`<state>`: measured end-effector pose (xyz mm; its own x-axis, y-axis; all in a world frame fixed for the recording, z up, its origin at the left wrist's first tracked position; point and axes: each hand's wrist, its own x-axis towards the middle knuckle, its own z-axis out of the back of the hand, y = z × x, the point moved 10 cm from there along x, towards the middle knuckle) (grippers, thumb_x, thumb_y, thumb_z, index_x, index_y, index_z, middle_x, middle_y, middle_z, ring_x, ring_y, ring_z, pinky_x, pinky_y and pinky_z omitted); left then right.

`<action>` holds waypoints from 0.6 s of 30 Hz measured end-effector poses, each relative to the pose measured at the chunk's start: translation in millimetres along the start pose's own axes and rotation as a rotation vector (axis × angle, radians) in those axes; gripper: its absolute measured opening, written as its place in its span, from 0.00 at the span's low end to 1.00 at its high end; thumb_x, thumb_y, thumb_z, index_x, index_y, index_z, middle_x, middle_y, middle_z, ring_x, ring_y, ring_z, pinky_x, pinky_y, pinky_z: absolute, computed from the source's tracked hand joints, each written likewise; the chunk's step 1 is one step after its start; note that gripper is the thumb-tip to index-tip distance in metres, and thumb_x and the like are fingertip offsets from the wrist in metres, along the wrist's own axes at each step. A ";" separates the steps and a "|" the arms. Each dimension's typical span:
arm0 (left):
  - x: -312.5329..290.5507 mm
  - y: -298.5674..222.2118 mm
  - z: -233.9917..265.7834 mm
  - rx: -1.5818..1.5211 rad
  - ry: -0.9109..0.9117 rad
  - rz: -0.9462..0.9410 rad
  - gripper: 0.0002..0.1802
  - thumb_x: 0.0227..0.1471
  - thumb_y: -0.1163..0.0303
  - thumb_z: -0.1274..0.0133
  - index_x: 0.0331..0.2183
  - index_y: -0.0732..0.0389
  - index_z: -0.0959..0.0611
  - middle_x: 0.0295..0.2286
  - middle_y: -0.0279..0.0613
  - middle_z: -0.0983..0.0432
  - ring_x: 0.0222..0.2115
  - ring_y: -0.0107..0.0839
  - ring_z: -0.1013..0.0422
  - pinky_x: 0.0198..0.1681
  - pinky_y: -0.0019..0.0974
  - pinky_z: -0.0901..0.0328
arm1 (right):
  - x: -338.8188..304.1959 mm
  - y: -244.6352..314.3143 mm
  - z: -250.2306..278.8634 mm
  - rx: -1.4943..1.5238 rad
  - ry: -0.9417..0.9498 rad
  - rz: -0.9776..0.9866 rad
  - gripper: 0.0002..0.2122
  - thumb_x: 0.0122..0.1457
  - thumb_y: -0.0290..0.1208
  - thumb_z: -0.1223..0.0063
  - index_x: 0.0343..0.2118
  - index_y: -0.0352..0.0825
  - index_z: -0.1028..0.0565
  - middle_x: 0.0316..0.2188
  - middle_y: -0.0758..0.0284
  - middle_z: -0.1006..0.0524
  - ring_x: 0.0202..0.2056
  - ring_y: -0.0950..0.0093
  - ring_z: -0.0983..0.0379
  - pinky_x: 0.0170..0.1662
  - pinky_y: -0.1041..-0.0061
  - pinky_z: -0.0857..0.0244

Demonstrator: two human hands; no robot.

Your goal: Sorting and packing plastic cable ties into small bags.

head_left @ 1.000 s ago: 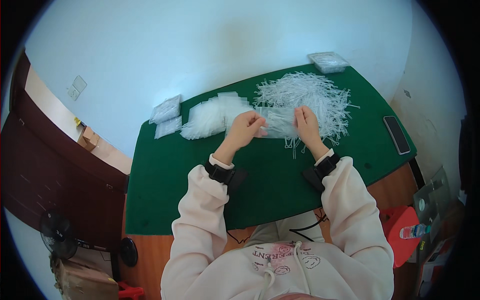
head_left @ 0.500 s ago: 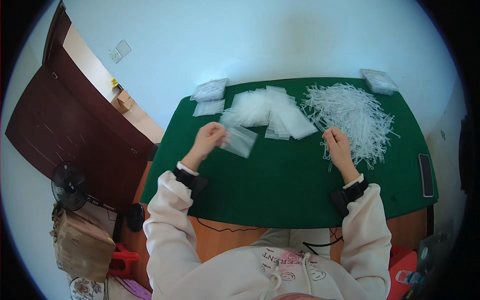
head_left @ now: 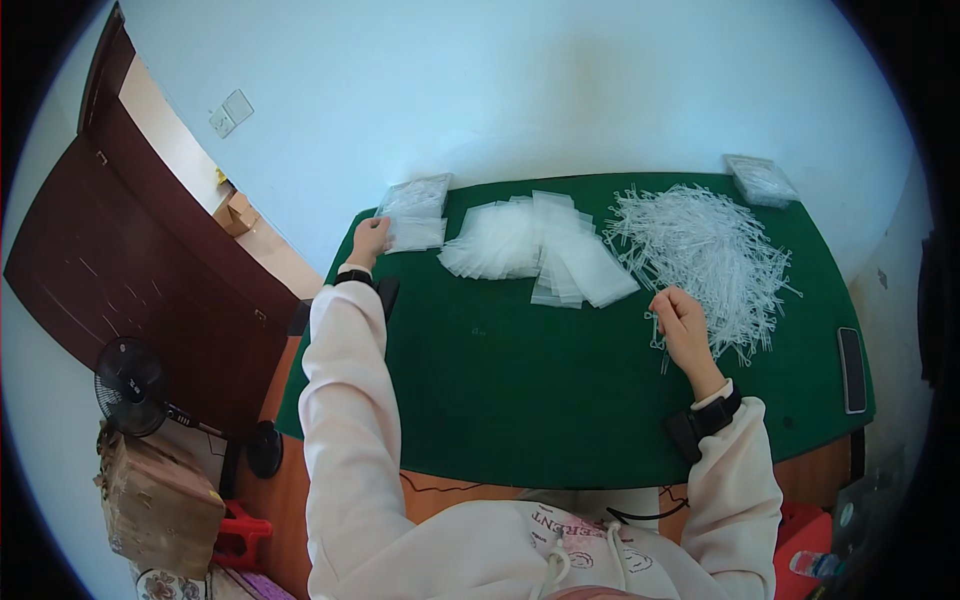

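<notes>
At the far left of the table, my left hand is closed at the left edge of a flat clear plastic bag. This bag lies just in front of a stack of filled clear bags. My right hand hovers by the near left side of a big heap of thin clear plastic sticks with looped ends. Its fingers are curled together, and whatever they may hold is too small to make out. Between my hands, fanned-out empty clear bags lie in overlapping rows.
Another stack of filled bags sits at the far right corner. A dark phone lies near the right edge of the green-covered table. The wall rises behind it. A fan and a cardboard box stand on the left.
My left hand has carried a clear bag from the table's middle left to the far left stack. The right hand has stayed beside the heap. The view has tilted slightly.
</notes>
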<state>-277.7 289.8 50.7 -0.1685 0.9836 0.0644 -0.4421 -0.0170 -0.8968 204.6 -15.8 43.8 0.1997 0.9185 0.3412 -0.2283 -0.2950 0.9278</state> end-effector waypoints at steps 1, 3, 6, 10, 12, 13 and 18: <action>8.2 13.0 5.3 0.133 -0.060 0.054 0.24 0.48 0.57 0.52 0.40 0.68 0.31 0.33 0.47 0.31 0.33 0.35 0.32 0.35 0.36 0.35 | -0.1 -1.2 -0.8 0.004 0.006 -0.003 0.11 0.58 0.33 0.59 0.22 0.34 0.33 0.11 0.78 0.40 0.14 0.89 0.46 0.18 0.88 0.53; 15.5 21.1 15.8 0.272 -0.176 -0.022 0.26 0.47 0.56 0.51 0.41 0.68 0.31 0.35 0.50 0.32 0.34 0.38 0.33 0.37 0.38 0.36 | -1.5 -0.8 0.4 0.006 0.007 -0.009 0.11 0.58 0.33 0.60 0.22 0.34 0.33 0.12 0.78 0.40 0.14 0.90 0.46 0.18 0.89 0.53; 7.3 7.8 19.3 0.550 -0.384 -0.190 0.31 0.44 0.55 0.49 0.44 0.69 0.33 0.38 0.56 0.33 0.37 0.45 0.34 0.40 0.41 0.38 | 0.0 -2.0 2.8 0.003 -0.011 -0.007 0.10 0.57 0.34 0.57 0.23 0.34 0.32 0.11 0.78 0.40 0.15 0.88 0.45 0.19 0.87 0.51; -45.9 -41.4 -27.7 0.558 -0.243 -0.633 0.30 0.44 0.58 0.49 0.44 0.68 0.33 0.41 0.57 0.36 0.43 0.48 0.39 0.48 0.42 0.45 | 4.6 5.8 12.9 -0.315 -0.054 0.068 0.09 0.54 0.33 0.54 0.25 0.32 0.31 0.16 0.72 0.34 0.21 0.81 0.38 0.24 0.81 0.44; -92.6 -72.0 -57.3 0.457 -0.122 -0.812 0.27 0.43 0.63 0.47 0.44 0.68 0.33 0.42 0.54 0.36 0.44 0.47 0.40 0.49 0.40 0.46 | 7.2 11.7 30.0 -0.543 -0.147 0.183 0.10 0.52 0.34 0.52 0.30 0.32 0.31 0.25 0.66 0.32 0.30 0.74 0.36 0.33 0.74 0.43; -119.1 -87.3 -59.2 0.443 -0.105 -0.821 0.27 0.43 0.63 0.47 0.44 0.68 0.33 0.42 0.54 0.36 0.44 0.47 0.40 0.49 0.40 0.46 | 4.4 24.8 29.5 -0.744 -0.202 0.334 0.14 0.50 0.35 0.49 0.36 0.32 0.31 0.34 0.60 0.30 0.39 0.67 0.35 0.42 0.68 0.42; -270.1 -140.4 -123.4 0.241 0.360 -0.957 0.29 0.41 0.69 0.45 0.46 0.66 0.35 0.45 0.51 0.39 0.47 0.44 0.42 0.51 0.37 0.47 | 5.9 1.4 51.9 -1.167 -0.305 0.091 0.27 0.48 0.42 0.49 0.49 0.34 0.38 0.52 0.54 0.43 0.56 0.59 0.53 0.55 0.56 0.60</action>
<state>-61.4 48.7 105.2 0.5987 0.5997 0.5310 -0.4227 0.7996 -0.4265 254.9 -24.5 54.9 0.3190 0.7605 0.5656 -0.9444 0.2046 0.2576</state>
